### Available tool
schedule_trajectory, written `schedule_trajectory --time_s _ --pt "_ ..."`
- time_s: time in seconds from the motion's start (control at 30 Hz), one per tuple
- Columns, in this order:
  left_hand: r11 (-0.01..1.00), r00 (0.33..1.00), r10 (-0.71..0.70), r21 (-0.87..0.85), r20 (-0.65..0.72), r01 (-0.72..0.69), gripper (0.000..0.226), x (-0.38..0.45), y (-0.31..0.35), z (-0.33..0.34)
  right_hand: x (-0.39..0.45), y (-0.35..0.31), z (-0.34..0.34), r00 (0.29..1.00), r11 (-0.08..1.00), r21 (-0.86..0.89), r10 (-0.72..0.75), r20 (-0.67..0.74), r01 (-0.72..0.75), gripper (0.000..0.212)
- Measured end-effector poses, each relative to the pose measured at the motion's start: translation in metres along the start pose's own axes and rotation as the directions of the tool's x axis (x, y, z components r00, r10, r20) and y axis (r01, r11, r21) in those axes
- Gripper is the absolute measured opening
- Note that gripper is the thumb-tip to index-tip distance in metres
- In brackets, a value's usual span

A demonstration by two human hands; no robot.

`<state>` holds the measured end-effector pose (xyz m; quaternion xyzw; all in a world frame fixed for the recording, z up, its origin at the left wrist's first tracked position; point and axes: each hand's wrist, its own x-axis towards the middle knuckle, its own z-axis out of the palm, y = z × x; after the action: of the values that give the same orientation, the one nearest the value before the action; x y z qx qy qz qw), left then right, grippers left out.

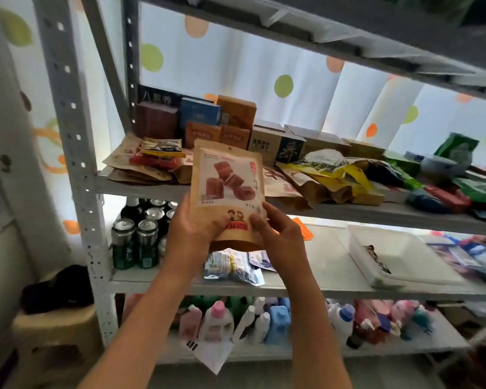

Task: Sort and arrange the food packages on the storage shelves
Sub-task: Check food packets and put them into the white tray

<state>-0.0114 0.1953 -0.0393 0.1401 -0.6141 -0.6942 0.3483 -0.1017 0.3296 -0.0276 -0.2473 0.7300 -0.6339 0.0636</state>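
- The brown pouch point(227, 189) is being held upright in the air, in front of the middle shelf's edge point(348, 210), label facing the person.
- Left hand point(192, 226) and right hand point(275, 234) are both gripping its lower corners, fingers point(257, 220) curled and pinching the bottom.
- Best move, I'd say: keeping it level, lifting over the edge, and laying it on the flat brown packets point(136, 167) at left, matching kind with kind.
- Watching out for the boxes point(208, 122) standing behind.

Left hand point(192, 220) and right hand point(275, 234) raised, fingers curled, gripping.
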Motion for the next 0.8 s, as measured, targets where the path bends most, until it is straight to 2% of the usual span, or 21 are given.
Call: schedule_trajectory --time_s 0.1,0.2,0.33,0.43,0.57,0.7,0.8 --pt "0.999 0.998 0.012 0.034 -0.063 -0.01 0.05 0.034 0.009 0.007 0.031 -0.009 -0.01 0.996 0.97 -0.234 -0.08 -0.04 0.068 0.04" --pt "0.992 0.995 0.037 0.127 -0.091 -0.025 0.054 0.062 0.012 0.012 0.059 -0.007 -0.02 0.985 0.846 -0.519 -0.166 -0.042 0.12 0.05" --pt "0.954 0.992 0.063 0.298 -0.114 -0.027 0.058 0.101 0.008 0.018 0.094 0.002 -0.033 0.98 0.741 -0.649 -0.197 0.034 0.171 0.068" --pt "0.911 0.99 0.036 0.413 -0.135 0.023 0.061 0.123 0.002 0.025 0.11 0.01 -0.043 0.975 0.605 -0.765 -0.157 0.157 0.22 0.074" --pt "0.874 0.984 -0.079 0.464 -0.162 0.147 0.073 0.144 -0.003 0.04 0.122 0.017 -0.051 0.97 0.52 -0.819 -0.152 0.19 0.242 0.062" --pt "0.792 0.979 -0.116 0.579 -0.168 0.194 0.07 0.159 0.001 0.057 0.126 0.019 -0.056 0.969 0.595 -0.766 -0.193 0.157 0.242 0.049" --pt "0.716 0.99 -0.06 0.685 -0.129 0.133 0.066 0.168 0.005 0.064 0.128 0.024 -0.055 0.964 0.602 -0.755 -0.205 0.167 0.259 0.046"
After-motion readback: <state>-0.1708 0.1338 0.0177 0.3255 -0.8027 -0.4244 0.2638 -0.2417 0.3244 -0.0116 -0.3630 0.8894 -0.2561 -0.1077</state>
